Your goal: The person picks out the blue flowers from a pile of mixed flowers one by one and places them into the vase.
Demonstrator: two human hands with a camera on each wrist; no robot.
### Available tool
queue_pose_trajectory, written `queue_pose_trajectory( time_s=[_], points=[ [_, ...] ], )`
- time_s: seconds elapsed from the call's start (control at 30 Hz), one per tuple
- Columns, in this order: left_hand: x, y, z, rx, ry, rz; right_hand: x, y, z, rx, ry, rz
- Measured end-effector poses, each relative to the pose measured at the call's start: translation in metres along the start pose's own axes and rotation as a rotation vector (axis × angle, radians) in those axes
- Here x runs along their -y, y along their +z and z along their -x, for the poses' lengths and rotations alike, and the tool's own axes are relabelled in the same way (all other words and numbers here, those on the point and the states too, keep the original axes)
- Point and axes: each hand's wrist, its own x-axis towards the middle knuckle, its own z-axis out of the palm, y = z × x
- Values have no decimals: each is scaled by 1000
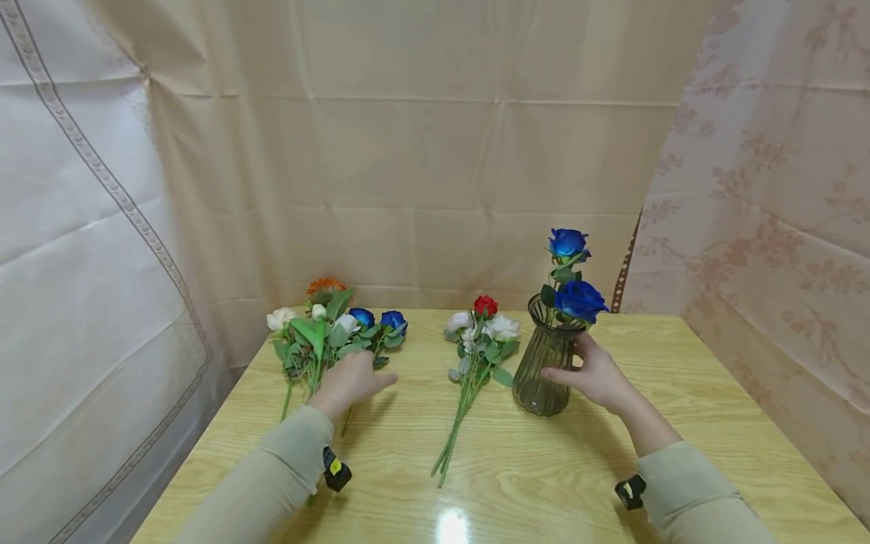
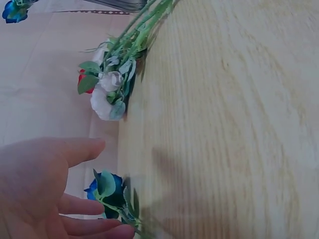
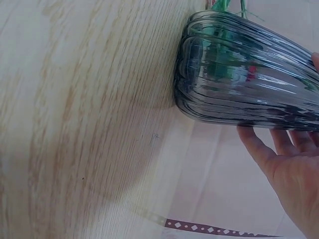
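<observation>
A ribbed, smoky glass vase (image 1: 540, 374) stands upright on the right part of the table. Two blue roses rise from its mouth, the lower bloom (image 1: 580, 301) leaning right over the rim. My right hand (image 1: 601, 378) holds the vase from its right side, thumb across the front and fingers behind. In the right wrist view the fingertips meet the glass wall (image 3: 234, 84). At the left, my left hand (image 1: 350, 384) reaches over a pile of flowers, its thumb stretched out. A blue rose (image 2: 107, 191) lies just beyond its fingers in the left wrist view.
That left pile also has an orange flower (image 1: 325, 286), a white bloom (image 1: 281, 318) and another blue rose (image 1: 393, 321). Between the hands lies a bunch with a red rose (image 1: 485, 305) and white blooms, stems toward me. A beige curtain (image 1: 435, 166) hangs behind the wooden table (image 1: 516, 483).
</observation>
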Motion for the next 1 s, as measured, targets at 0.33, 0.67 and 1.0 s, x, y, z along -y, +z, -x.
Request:
queue_pose_trajectory(
  time_s=[0.33,0.67,1.0],
  points=[
    [-1,5,-1,64,-55,58,-4,0,-1,2,-8,-13],
    [-2,13,-2,77,-24,51,-4,0,0,4,-6,-12],
    [-4,16,-8,93,-29,12,1,1,1,12,-21,-33]
  ],
)
